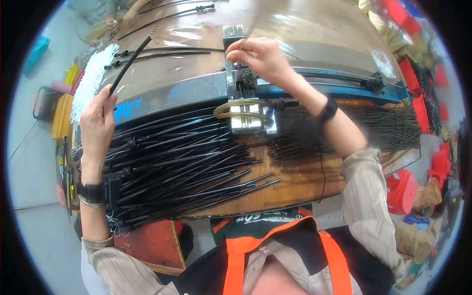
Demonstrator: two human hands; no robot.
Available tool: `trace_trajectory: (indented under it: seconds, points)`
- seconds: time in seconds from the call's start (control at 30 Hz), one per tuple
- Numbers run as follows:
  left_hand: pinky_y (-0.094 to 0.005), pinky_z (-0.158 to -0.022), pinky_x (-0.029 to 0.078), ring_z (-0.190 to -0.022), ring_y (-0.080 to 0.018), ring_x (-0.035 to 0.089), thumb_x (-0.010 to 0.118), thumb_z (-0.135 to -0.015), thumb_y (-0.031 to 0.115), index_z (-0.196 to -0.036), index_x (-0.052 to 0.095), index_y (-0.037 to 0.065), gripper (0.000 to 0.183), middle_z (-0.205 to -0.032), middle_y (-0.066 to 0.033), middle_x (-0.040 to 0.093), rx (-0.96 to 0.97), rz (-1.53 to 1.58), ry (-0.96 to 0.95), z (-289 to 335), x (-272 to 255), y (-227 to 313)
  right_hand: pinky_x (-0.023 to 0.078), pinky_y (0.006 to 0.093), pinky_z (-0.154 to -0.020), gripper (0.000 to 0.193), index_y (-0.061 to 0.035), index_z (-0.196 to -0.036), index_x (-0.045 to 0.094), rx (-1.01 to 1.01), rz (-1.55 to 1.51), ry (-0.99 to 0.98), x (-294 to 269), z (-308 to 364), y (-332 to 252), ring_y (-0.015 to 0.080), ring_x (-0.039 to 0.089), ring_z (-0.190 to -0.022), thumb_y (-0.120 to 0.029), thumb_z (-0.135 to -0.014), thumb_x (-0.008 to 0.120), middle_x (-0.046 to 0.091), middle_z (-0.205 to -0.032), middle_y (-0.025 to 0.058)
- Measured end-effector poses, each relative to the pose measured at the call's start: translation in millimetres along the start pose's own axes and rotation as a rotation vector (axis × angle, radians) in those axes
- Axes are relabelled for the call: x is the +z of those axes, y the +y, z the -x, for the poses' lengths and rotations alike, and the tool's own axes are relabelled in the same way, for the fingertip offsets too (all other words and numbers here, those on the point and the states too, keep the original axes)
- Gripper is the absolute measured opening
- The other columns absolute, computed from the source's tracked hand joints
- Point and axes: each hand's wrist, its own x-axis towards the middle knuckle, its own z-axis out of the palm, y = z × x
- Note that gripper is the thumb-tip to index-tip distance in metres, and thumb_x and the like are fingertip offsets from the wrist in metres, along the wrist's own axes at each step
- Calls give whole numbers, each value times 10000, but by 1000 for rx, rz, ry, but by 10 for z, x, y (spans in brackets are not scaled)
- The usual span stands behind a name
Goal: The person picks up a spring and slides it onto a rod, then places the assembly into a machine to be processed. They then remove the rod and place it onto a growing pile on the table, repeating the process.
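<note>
My left hand (100,120) is closed around a slim black tube (130,64), which slants up to the right. From the tube's far end a thin coil spring (158,27) sticks out. Over the metal fixture (237,73) in the middle is my right hand (263,56), its thumb and fingers pinched together. A thin coil-like strand seems to rise from those fingertips, smeared by motion. Below the fixture sits a small silver block (246,120) with a looped yellowish hose (231,109).
A blue rail (182,88) crosses the table. Many black tubes (182,162) lie near left, a heap of springs (393,129) near right. White pieces (93,73) are piled at the left edge. Another person's hand (129,17) shows far left; a red stool (401,191) stands at right.
</note>
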Motion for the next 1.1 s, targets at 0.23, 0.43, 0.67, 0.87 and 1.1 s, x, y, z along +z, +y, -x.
trace_trajectory:
  seconds: [0.23,0.43,0.67,0.87,1.1]
  points:
    - [-362,-739,521,-831,-325,680,621,-940,128,-1162,643,-21,268,-988,-231,683,41,-32,20,126,-25,-76,493,321,-687,196,-130,-966,759,-240,210,5,154,-96,81,176,632,-710,-297,-883,701,705,-801,62]
    - [-363,-735,517,-829,-322,675,615,-941,121,-1164,638,-11,260,-988,-218,683,64,-46,42,178,-58,-180,408,375,-872,112,-160,-936,740,-55,447,-414,408,-289,-96,174,622,-822,-223,-920,648,665,-741,20]
    - [-377,-701,506,-782,-332,646,599,-948,121,-1187,626,34,256,-939,-185,667,49,-143,-42,207,-122,-316,303,377,-1004,111,-181,-854,680,-379,801,-46,-230,180,223,166,612,-905,-86,-873,627,650,-733,-23]
    - [-400,-675,500,-783,-334,626,587,-933,116,-1171,640,98,244,-884,-158,629,127,-67,-179,53,211,-269,296,397,-1026,126,-140,-913,678,-143,1076,85,-1751,1224,647,214,595,-977,-47,-840,633,689,-839,-4]
    - [-409,-669,523,-797,-320,629,588,-898,111,-1017,603,83,123,-824,-122,611,463,194,-174,-501,1369,806,390,397,-953,93,-76,-969,662,-30,1065,133,-2318,1786,1064,269,600,-946,-109,-887,635,668,-861,71]
